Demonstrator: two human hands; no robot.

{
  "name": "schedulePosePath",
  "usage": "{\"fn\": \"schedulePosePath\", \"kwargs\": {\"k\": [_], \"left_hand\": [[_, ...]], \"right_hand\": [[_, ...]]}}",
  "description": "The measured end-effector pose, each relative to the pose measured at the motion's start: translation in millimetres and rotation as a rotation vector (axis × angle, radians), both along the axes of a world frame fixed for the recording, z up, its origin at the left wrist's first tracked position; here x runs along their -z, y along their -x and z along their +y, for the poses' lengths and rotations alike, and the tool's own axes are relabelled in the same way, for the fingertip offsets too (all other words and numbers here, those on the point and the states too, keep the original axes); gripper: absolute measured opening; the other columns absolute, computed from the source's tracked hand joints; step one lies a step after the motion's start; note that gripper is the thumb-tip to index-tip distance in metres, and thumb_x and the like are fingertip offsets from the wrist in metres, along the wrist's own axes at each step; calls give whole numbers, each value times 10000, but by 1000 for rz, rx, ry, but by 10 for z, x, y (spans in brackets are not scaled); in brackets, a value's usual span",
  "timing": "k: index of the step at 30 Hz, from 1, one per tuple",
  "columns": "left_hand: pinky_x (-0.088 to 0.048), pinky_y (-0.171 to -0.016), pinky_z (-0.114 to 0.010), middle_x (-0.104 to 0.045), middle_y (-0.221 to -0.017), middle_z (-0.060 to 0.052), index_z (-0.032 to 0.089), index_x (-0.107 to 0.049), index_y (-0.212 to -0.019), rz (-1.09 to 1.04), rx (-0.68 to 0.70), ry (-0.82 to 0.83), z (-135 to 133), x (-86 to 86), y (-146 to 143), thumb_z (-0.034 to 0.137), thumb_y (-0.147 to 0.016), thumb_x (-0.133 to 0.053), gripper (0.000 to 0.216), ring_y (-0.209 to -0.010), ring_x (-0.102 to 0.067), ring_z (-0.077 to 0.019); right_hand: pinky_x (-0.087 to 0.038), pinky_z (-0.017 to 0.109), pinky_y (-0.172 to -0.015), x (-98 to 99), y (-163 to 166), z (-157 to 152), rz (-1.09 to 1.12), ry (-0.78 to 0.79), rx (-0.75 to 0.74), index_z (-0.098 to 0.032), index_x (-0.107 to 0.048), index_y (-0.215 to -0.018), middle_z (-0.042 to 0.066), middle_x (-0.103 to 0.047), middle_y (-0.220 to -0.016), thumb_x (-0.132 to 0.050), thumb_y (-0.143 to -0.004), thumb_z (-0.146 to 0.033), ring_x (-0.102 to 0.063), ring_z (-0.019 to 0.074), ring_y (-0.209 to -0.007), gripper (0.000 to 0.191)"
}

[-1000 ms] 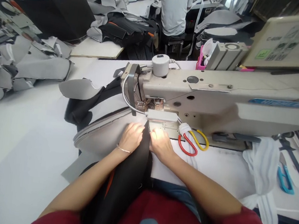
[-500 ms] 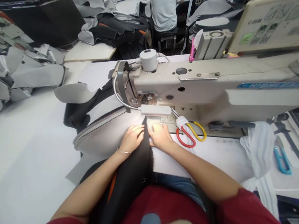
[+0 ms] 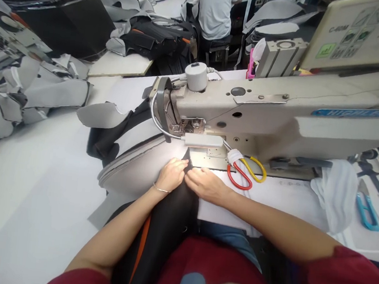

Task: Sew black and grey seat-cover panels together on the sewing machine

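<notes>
A beige sewing machine (image 3: 263,118) stands on the white table (image 3: 34,198). A black fabric strip (image 3: 168,216) runs from my lap up to the needle area, beside a grey padded piece (image 3: 132,172) with a piped edge. My left hand (image 3: 171,175) rests curled on the grey piece and pinches the black strip's end. My right hand (image 3: 205,184) meets it from the right, fingers closed on the same black tip just below the small lamp (image 3: 203,140).
Red and yellow scissors (image 3: 245,172) lie right of my hands. A white cloth (image 3: 336,193) and blue snips (image 3: 367,210) lie farther right. Grey cut pieces (image 3: 28,93) pile at the left. A person in a white shirt (image 3: 217,7) sits behind.
Both hands have drawn back slightly from the needle and come together on the black strip's tip; before they lay flatter and apart, either side of it.
</notes>
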State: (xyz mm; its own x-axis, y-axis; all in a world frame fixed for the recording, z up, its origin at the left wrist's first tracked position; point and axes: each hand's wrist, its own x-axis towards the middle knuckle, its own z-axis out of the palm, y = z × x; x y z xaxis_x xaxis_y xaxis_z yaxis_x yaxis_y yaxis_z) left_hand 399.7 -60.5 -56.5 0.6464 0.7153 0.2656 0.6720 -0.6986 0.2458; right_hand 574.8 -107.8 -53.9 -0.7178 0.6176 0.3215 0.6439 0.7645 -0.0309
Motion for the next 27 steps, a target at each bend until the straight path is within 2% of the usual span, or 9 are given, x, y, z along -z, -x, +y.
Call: {"fn": "schedulePosePath", "kwargs": {"k": [2,3,7,10,12,14,18,23,27], "left_hand": [[-460,-822,-322,-618,-976,-45,150,-611,-868,-42,6,13,15,15,24,13,-678,-397,317,-897,-520,-160],[-455,-823,-317,-617,-959,-43,153,-609,-856,-68,-7,8,22,20,32,13,-677,-393,313,-893,-518,-156],[-418,-830,-373,-536,-981,-96,139,-569,-963,-68,-233,-107,63,15,14,102,-675,-452,312,-918,-476,-210],[-403,-778,-417,-465,-1024,-140,129,-547,-1009,80,-421,-164,130,-40,-28,121,-626,-502,385,-920,-437,-272],[-399,-723,-412,-468,-1019,-141,148,-560,-973,181,-466,-179,170,-97,-29,98,-626,-496,357,-901,-432,-283],[-390,-686,-391,-496,-1006,-127,171,-569,-937,262,-431,-208,178,-160,9,85,-672,-462,299,-881,-439,-270],[-389,-684,-367,-557,-1033,-93,169,-592,-847,323,-262,-266,97,-269,149,99,-779,-367,245,-826,-464,-227],[-436,-638,-271,-616,-994,-36,151,-627,-756,274,25,-182,94,-317,210,27,-753,-342,310,-740,-504,-158],[-465,-613,-249,-649,-919,-14,159,-645,-760,273,59,-97,227,-294,172,12,-705,-370,317,-776,-542,-152]], "right_hand": [[-303,286,-635,-12,-4,37,14,40,-166,-103,-512,-979,88,-514,-870,-253,-873,-126,-421,164,-805,281],[-310,274,-629,-18,1,63,16,76,-193,-110,-526,-935,79,-518,-847,-258,-875,-125,-425,156,-796,275],[-314,254,-597,-50,49,136,-38,181,-184,-137,-531,-782,50,-513,-769,-312,-862,-129,-423,141,-731,233],[-307,254,-583,-65,80,138,-76,202,-165,-140,-521,-768,47,-506,-768,-345,-839,-113,-418,141,-716,192],[-301,254,-576,-64,87,129,-86,208,-154,-138,-519,-774,46,-502,-771,-357,-825,-103,-417,141,-716,173],[-296,254,-568,-55,87,125,-84,210,-142,-139,-518,-779,43,-498,-769,-361,-821,-103,-417,140,-715,166],[-286,255,-558,-32,86,121,-69,215,-126,-143,-520,-787,41,-496,-776,-354,-829,-117,-415,140,-717,173],[-263,260,-532,-5,121,107,-74,206,-104,-142,-520,-775,47,-490,-764,-352,-828,-132,-408,143,-695,177],[-249,265,-518,7,152,137,-73,167,-85,-138,-520,-757,49,-483,-740,-353,-817,-122,-402,145,-674,178]]}}
